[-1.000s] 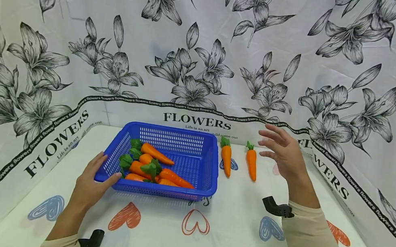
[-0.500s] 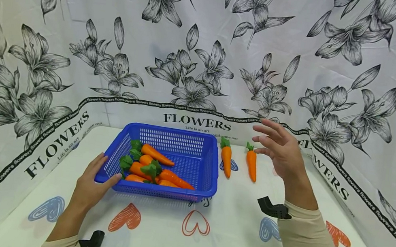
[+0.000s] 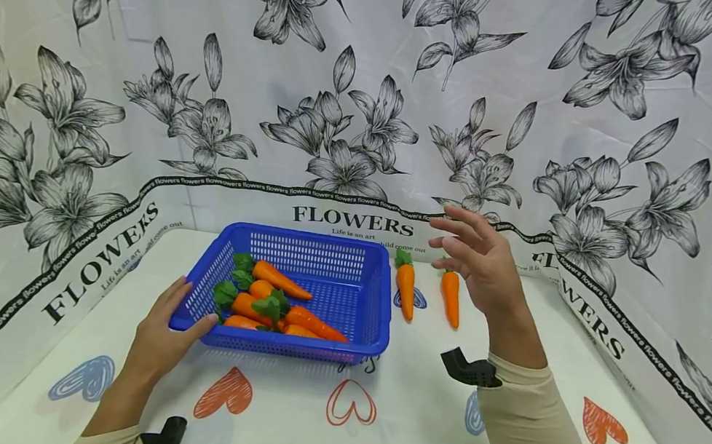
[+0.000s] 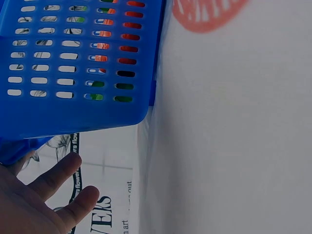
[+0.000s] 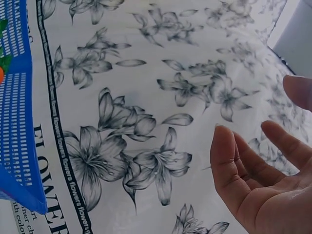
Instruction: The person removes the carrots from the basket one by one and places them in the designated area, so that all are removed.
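A blue plastic basket (image 3: 315, 348) stands left of centre in the head view. Several orange carrots (image 3: 283, 279) with green tops lie in its left part. At the basket's left front corner my left hand (image 3: 157, 342) rests against the rim, thumb and fingers spread; the left wrist view shows fingers (image 4: 56, 176) extended below the basket wall. Two carrots lie outside on the right, a nearer-to-basket carrot (image 3: 405, 290) and a farther carrot (image 3: 450, 299). My right hand (image 3: 483, 266) hovers over the farther one, fingers loosely bent and holding nothing, hiding part of its green top.
A white cloth (image 3: 413, 419) printed with hearts covers the table. Behind it, a flower-patterned curtain (image 3: 364, 150) rises along the back and both sides. Each wrist wears a black camera mount, such as the right mount (image 3: 471, 369).
My right hand has moved left, from beside the farther carrot to over its green top. The left hand, basket and carrots stay in place.
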Demonstrator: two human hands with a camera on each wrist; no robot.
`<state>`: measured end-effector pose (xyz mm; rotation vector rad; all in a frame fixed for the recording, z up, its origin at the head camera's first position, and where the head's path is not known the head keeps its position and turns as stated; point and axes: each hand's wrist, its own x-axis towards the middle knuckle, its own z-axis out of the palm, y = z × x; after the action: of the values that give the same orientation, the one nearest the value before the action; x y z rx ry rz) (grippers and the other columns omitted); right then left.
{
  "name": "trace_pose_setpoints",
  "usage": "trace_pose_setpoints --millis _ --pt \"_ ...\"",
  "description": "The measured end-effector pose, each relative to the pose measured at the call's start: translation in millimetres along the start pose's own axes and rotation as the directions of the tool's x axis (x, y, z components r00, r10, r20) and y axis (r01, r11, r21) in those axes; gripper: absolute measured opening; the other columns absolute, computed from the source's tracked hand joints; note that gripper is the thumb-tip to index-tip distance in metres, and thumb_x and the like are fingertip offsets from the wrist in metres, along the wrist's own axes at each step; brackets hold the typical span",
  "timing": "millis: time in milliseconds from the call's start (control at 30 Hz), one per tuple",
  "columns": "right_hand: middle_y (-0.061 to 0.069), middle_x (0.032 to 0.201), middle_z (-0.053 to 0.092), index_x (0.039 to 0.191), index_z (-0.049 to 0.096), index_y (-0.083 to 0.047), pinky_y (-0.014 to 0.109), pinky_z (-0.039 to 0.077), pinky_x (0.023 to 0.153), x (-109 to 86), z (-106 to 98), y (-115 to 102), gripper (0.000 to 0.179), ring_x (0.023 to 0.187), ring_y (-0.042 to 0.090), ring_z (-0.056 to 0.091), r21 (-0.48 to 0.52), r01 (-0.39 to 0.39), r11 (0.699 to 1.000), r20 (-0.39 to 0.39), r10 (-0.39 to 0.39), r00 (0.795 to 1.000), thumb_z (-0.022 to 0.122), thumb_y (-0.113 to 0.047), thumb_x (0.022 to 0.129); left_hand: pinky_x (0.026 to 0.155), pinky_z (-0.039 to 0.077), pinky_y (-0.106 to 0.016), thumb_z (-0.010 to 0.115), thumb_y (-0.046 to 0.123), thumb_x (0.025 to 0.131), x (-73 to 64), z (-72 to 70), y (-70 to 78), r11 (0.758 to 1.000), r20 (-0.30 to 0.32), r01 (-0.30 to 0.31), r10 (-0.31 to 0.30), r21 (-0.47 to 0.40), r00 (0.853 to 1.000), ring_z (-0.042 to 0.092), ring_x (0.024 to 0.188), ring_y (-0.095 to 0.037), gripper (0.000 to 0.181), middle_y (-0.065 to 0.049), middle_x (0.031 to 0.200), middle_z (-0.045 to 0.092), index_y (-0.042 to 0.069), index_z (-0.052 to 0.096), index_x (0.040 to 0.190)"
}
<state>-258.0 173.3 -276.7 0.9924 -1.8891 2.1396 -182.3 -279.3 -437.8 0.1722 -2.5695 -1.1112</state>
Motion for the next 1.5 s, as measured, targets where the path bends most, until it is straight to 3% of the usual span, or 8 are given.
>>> trace_pose_setpoints --millis 400,633,1000,1300,1500 --pt "0.024 0.131 0.053 0.141 0.045 -0.003 0.043 0.055 0.081 21.4 29 12 0.050 0.104 0.036 0.057 0.017 -0.061 0.998 0.021 0.061 0.998 0.059 -0.007 0.093 0.097 0.028 -0.071 0.063 0.051 0.088 -0.8 -2.4 -3.1 1.000 -0.001 0.000 0.000 0.001 1.000 0.019 0.139 -0.045 0.085 -0.009 0.160 0.014 0.012 0.026 0.154" --pt "0.023 0.130 0.053 0.140 0.047 -0.006 0.053 0.048 0.090 33.7 43 27 0.049 0.107 0.039 0.055 0.045 -0.081 0.996 0.064 0.078 0.995 0.059 -0.008 0.093 0.095 0.028 -0.072 0.063 0.050 0.088 0.1 -2.2 -4.9 1.000 -0.012 -0.011 0.011 0.000 1.000 0.019 0.139 -0.045 0.084 -0.009 0.160 0.014 0.011 0.026 0.154" --pt "0.020 0.131 0.054 0.140 0.047 -0.005 0.046 0.050 0.089 49.5 56 45 0.049 0.109 0.037 0.056 0.052 -0.122 0.991 0.097 0.116 0.988 0.061 -0.011 0.093 0.096 0.028 -0.071 0.064 0.051 0.088 2.8 -2.1 -1.9 1.000 0.006 -0.015 0.015 0.001 1.000 0.018 0.139 -0.045 0.086 -0.009 0.160 0.014 0.013 0.026 0.154" --pt "0.018 0.130 0.055 0.140 0.048 -0.005 0.059 0.043 0.094 61.5 67 65 0.049 0.114 0.042 0.052 0.058 -0.193 0.979 0.142 0.184 0.973 0.063 -0.011 0.093 0.095 0.029 -0.072 0.063 0.051 0.088 0.8 -1.2 -3.8 1.000 0.001 -0.014 0.014 0.004 1.000 0.019 0.139 -0.046 0.085 -0.010 0.160 0.014 0.013 0.026 0.154" --pt "0.021 0.130 0.054 0.138 0.051 -0.008 0.059 0.043 0.094 68.2 71 79 0.047 0.117 0.048 0.048 0.061 -0.215 0.975 0.173 0.202 0.964 0.064 -0.014 0.092 0.096 0.028 -0.071 0.063 0.051 0.088 0.5 0.3 -3.7 1.000 0.002 -0.014 0.014 0.000 1.000 0.019 0.139 -0.046 0.085 -0.009 0.160 0.014 0.013 0.026 0.154"
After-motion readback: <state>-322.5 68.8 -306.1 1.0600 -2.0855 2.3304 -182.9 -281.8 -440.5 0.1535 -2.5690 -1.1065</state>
